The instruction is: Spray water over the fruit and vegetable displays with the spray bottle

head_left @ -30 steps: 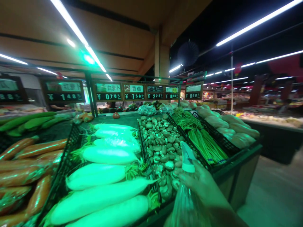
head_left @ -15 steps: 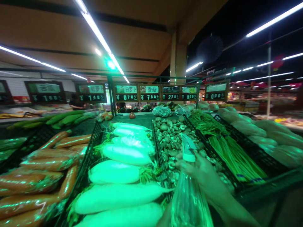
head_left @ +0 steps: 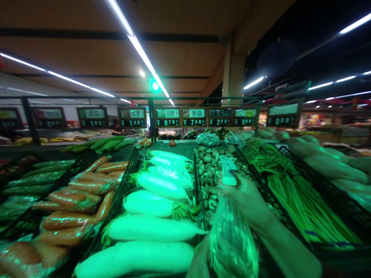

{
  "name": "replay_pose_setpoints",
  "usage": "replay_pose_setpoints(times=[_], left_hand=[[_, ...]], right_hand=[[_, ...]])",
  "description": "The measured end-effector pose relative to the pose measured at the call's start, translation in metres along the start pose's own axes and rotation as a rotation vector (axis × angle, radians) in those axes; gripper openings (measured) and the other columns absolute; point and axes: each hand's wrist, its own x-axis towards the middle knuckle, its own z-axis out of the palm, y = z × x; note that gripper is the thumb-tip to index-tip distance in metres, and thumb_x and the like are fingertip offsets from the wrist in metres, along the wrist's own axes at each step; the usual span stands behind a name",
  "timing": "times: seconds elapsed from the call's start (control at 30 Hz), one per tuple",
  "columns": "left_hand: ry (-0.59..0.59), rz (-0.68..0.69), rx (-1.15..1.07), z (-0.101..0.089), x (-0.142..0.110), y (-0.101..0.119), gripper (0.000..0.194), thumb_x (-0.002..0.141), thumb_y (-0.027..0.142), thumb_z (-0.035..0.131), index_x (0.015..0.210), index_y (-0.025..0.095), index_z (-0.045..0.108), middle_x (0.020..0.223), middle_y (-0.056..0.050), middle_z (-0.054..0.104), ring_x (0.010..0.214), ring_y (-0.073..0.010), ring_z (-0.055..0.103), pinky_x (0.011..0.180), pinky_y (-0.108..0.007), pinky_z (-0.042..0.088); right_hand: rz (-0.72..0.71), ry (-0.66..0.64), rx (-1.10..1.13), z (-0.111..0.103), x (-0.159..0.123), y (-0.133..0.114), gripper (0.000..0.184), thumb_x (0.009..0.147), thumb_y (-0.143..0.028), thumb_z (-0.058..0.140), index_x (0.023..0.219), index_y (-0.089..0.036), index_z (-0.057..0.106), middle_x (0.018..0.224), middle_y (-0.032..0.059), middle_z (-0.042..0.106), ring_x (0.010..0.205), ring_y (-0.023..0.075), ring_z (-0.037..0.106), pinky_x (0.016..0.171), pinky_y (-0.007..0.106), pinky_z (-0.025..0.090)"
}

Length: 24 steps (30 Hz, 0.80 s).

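Note:
My right hand (head_left: 247, 199) is wrapped round the neck of a clear plastic spray bottle (head_left: 232, 243) with a white trigger head (head_left: 227, 174). The bottle stands upright over the near end of a black crate of brown mushrooms (head_left: 210, 166). Its nozzle points left, towards the crate of long white radishes (head_left: 156, 227). Part of my left hand (head_left: 199, 260) shows at the bottom edge, against the lower left side of the bottle. Its fingers are hidden.
Wrapped carrots (head_left: 72, 200) and cucumbers (head_left: 107, 143) lie in crates to the left. Long green stalks (head_left: 292, 193) and pale wrapped vegetables (head_left: 330, 164) fill the crates to the right. Price signs (head_left: 193, 116) hang on a rail behind. A person (head_left: 116, 126) stands far back.
The view has swung so the stand sits further right, with more carrot crates showing on the left. My right hand and the bottle stay over the mushrooms, a little higher in view.

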Motion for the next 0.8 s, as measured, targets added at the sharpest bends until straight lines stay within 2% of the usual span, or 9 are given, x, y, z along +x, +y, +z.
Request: replay_pose_setpoints(times=[0.07, 0.13, 0.3, 0.37, 0.43, 0.53, 0.6, 0.67, 0.8], left_hand=[[-0.014, 0.038, -0.044, 0.006, 0.007, -0.009, 0.096, 0.055, 0.057, 0.088, 0.134, 0.015, 0.054, 0.138, -0.018, 0.064, 0.13, -0.0401, 0.057, 0.11, -0.053, 0.044], [-0.063, 0.085, -0.11, 0.012, 0.014, -0.018, 0.106, 0.048, 0.055, 0.091, 0.137, 0.014, 0.051, 0.142, -0.019, 0.06, 0.134, -0.0434, 0.051, 0.114, -0.055, 0.038], [-0.16, 0.101, -0.203, 0.025, 0.018, -0.03, 0.103, 0.054, 0.04, 0.091, 0.143, 0.016, 0.045, 0.141, -0.02, 0.061, 0.13, -0.0434, 0.055, 0.11, -0.056, 0.042], [-0.159, 0.115, -0.199, 0.028, 0.016, -0.034, 0.101, 0.055, 0.044, 0.091, 0.141, 0.016, 0.048, 0.14, -0.018, 0.061, 0.132, -0.0425, 0.054, 0.112, -0.055, 0.04], [-0.11, 0.082, -0.165, 0.03, 0.014, -0.039, 0.099, 0.054, 0.049, 0.09, 0.139, 0.017, 0.051, 0.141, -0.017, 0.061, 0.135, -0.0415, 0.051, 0.115, -0.053, 0.037], [-0.067, 0.044, -0.161, 0.033, 0.012, -0.045, 0.106, 0.045, 0.049, 0.094, 0.138, 0.017, 0.053, 0.14, -0.015, 0.063, 0.137, -0.0422, 0.049, 0.118, -0.052, 0.033], [-0.102, 0.043, -0.205, 0.035, 0.012, -0.048, 0.106, 0.042, 0.047, 0.095, 0.137, 0.019, 0.055, 0.139, -0.014, 0.064, 0.136, -0.044, 0.048, 0.117, -0.053, 0.035], [-0.135, 0.028, -0.229, 0.038, 0.011, -0.048, 0.1, 0.046, 0.048, 0.094, 0.135, 0.022, 0.058, 0.141, -0.011, 0.062, 0.139, -0.044, 0.046, 0.116, -0.052, 0.036], [-0.158, 0.043, -0.206, 0.043, 0.01, -0.045, 0.095, 0.051, 0.046, 0.093, 0.136, 0.023, 0.057, 0.145, -0.01, 0.058, 0.143, -0.0416, 0.041, 0.12, -0.05, 0.03]], right_hand=[[-0.002, 0.034, -0.014, -0.007, -0.002, -0.001, 0.033, 0.075, -0.044, 0.075, 0.091, -0.018, 0.064, 0.073, 0.0005, 0.065, 0.067, 0.0186, 0.058, 0.063, 0.031, 0.044], [-0.002, 0.057, -0.023, -0.013, -0.005, -0.003, 0.034, 0.073, -0.044, 0.075, 0.091, -0.018, 0.065, 0.077, 0.0025, 0.068, 0.072, 0.021, 0.061, 0.066, 0.033, 0.046], [0.023, 0.076, -0.009, -0.026, -0.016, -0.012, 0.037, 0.071, -0.046, 0.078, 0.092, -0.017, 0.066, 0.083, 0.0039, 0.069, 0.076, 0.0212, 0.062, 0.069, 0.033, 0.047], [0.044, 0.076, 0.014, -0.03, -0.022, -0.015, 0.037, 0.071, -0.046, 0.078, 0.093, -0.019, 0.065, 0.076, 0.001, 0.066, 0.068, 0.0183, 0.059, 0.063, 0.031, 0.046], [0.054, 0.087, 0.044, -0.035, -0.027, -0.017, 0.039, 0.07, -0.046, 0.08, 0.095, -0.019, 0.064, 0.073, -0.0015, 0.063, 0.062, 0.0159, 0.055, 0.058, 0.029, 0.044], [0.026, 0.119, 0.047, -0.041, -0.035, -0.018, 0.039, 0.07, -0.045, 0.08, 0.096, -0.019, 0.064, 0.077, -0.0011, 0.064, 0.068, 0.0169, 0.058, 0.064, 0.03, 0.046], [0.015, 0.138, 0.009, -0.045, -0.04, -0.02, 0.035, 0.072, -0.044, 0.078, 0.093, -0.019, 0.066, 0.081, 0.0007, 0.066, 0.075, 0.0198, 0.061, 0.071, 0.033, 0.047], [0.027, 0.169, -0.041, -0.049, -0.043, -0.021, 0.034, 0.071, -0.044, 0.078, 0.091, -0.019, 0.067, 0.084, 0.0021, 0.067, 0.079, 0.0218, 0.063, 0.073, 0.034, 0.047], [0.034, 0.2, -0.092, -0.056, -0.048, -0.024, 0.034, 0.071, -0.043, 0.079, 0.094, -0.02, 0.068, 0.087, 0.0023, 0.069, 0.079, 0.0211, 0.063, 0.072, 0.033, 0.046]])
